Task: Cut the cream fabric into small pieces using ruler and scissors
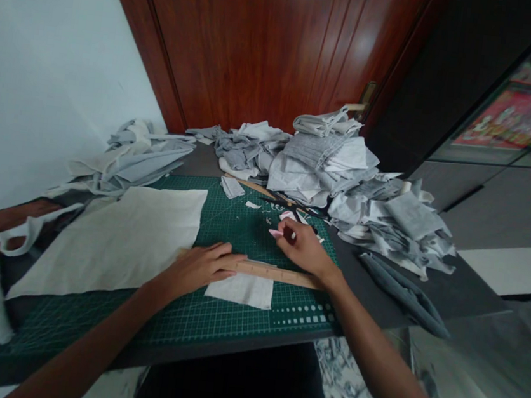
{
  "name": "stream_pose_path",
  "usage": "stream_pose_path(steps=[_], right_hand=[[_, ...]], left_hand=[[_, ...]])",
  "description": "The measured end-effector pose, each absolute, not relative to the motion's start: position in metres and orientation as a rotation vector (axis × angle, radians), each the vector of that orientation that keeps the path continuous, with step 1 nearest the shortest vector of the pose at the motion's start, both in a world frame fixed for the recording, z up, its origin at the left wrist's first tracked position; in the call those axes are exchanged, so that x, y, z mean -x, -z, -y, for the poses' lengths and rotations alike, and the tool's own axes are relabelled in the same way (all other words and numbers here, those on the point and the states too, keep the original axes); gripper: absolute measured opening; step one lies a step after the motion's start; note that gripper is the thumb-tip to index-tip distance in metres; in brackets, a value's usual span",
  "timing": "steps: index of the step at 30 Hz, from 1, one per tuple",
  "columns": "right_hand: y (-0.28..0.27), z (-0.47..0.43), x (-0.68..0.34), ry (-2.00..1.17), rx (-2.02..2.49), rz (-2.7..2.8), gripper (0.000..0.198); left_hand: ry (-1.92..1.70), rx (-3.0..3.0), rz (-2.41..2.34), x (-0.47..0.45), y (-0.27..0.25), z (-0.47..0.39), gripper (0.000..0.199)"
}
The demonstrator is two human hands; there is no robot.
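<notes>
My left hand (208, 261) lies over a wooden ruler (285, 275), its fingers stretched along it and pressing it down. Beneath the ruler is a small pale cloth piece (245, 290), its upper part mostly covered. Just above the ruler, my right hand (302, 246) is closed in a pinch on a small pink piece of tailor's chalk (275, 233), its tip pointing left. Under everything is a green cutting mat (229, 220) with grid lines. Black scissors (288, 205) lie beyond my right hand, near small cloth scraps (252, 205).
A large cream cloth (147, 230) covers the mat's left side. Heaps of grey and white cloth (318, 160) line the table's back and right. More cloth (140, 159) lies by the wall. A rolled dark cloth (401, 291) hangs over the front right edge. A wooden door (273, 46) stands behind.
</notes>
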State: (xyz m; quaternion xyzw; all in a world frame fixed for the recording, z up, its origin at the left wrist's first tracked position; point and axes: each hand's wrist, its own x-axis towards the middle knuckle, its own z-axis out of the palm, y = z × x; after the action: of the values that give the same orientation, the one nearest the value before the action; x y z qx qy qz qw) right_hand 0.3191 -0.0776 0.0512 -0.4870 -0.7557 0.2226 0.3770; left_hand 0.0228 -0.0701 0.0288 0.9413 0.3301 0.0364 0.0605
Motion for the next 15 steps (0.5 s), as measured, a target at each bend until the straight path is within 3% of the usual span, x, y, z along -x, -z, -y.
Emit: stream_pose_path(steps=[4, 15], right_hand=[[-0.036, 0.107, -0.304, -0.447, 1.415, 1.901, 0.014], [-0.013, 0.109, -0.293, -0.578, 1.343, 1.954, 0.003]], left_hand=[[-0.289, -2.768, -0.910, -0.025, -0.028, 0.078, 0.040], [-0.386, -2.735, -1.075, -0.013, -0.016, 0.110, 0.045]])
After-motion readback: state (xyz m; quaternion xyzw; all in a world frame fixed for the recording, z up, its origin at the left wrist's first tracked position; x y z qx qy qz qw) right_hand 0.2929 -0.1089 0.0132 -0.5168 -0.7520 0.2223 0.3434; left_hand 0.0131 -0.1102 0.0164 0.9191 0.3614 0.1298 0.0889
